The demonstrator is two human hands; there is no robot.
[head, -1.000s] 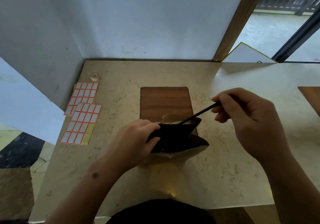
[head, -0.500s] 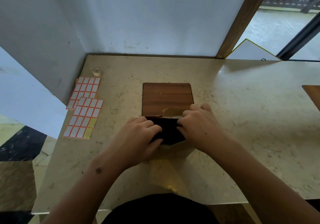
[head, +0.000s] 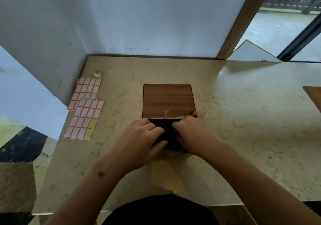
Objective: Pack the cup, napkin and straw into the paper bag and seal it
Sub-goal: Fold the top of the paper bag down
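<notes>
One head-worn view looks forward and steeply down, close over the table [head: 243, 120] toward the wall [head: 147, 16].

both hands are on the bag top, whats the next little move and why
Probably press the fold flat and hold it with the left hand, freeing the right hand for a sticker. Both hands rest on the dark bag, its tan flap stands unsealed, and the label sheets lie to the left.

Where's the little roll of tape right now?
The roll of tape stands at the table's far left corner, just behind the sticker sheets.
</notes>
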